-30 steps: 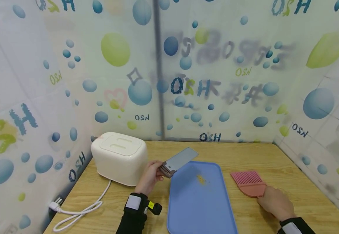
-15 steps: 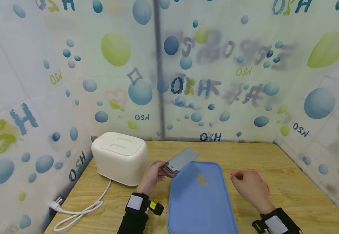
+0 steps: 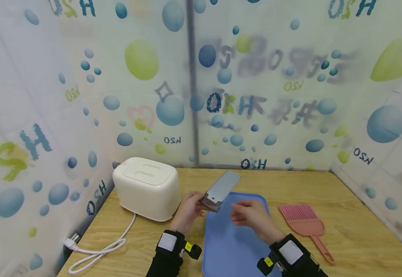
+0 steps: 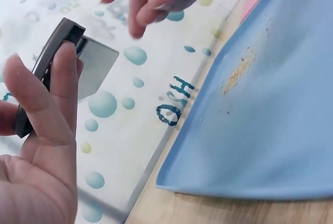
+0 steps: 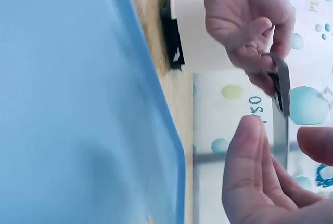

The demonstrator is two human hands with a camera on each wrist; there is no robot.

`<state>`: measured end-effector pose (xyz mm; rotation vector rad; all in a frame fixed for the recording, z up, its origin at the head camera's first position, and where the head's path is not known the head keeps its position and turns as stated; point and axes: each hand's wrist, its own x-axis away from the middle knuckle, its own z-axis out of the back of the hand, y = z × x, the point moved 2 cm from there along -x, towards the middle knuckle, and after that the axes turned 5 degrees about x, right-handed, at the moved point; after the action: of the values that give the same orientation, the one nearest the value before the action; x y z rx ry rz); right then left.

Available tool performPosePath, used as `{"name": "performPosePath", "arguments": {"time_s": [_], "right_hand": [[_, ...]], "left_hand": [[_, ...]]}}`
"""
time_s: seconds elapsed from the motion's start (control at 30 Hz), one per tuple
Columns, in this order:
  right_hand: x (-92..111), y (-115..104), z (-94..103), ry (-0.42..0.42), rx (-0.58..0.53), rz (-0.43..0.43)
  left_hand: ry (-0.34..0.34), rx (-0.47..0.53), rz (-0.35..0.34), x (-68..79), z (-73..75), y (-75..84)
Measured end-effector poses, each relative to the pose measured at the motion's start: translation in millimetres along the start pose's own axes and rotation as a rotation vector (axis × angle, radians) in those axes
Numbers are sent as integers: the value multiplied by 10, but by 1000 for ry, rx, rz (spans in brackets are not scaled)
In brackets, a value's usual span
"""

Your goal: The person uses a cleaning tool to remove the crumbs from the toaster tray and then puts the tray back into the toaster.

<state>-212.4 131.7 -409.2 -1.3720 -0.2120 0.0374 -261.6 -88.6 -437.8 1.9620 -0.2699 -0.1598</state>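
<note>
My left hand (image 3: 188, 211) grips the brown slotted end of a thin grey metal crumb tray (image 3: 224, 186), which is raised and tilted over the far left part of a blue serving tray (image 3: 235, 246). Nearby, my right hand (image 3: 254, 219) hovers over the blue tray, thumb apart from the fingers, holding nothing. In the right wrist view its thumb and fingers (image 5: 247, 151) lie on either side of the crumb tray's free end. A small patch of tan crumbs (image 4: 239, 73) lies on the blue tray. The white toaster (image 3: 147, 188) stands left of my left hand.
On the table right of the blue tray lies a pink fan-shaped brush-like tool (image 3: 305, 223) with ridged teeth and a handle. The toaster's white cord (image 3: 100, 252) coils at the left, its plug near the wall. Patterned sheeting (image 3: 256, 115) encloses the table's back and sides.
My right hand has let go of the pink brush-like tool and moved left over the blue tray toward the crumb tray. My left hand keeps its hold, almost unmoved.
</note>
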Motion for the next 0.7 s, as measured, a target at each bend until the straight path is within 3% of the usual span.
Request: {"name": "performPosePath", "arguments": {"time_s": [0.3,0.53,0.7], "right_hand": [[-77,-29,-180,-48,-102,-16],[-101,-106,-215,96,-100,-6],[-111,-118,-188,163,-92,-10]], "left_hand": [[19,-9,-9,-18,-106,-65],[-38,-24,4,12,-147,-33],[-83,-110,7,34,-146,14]]}}
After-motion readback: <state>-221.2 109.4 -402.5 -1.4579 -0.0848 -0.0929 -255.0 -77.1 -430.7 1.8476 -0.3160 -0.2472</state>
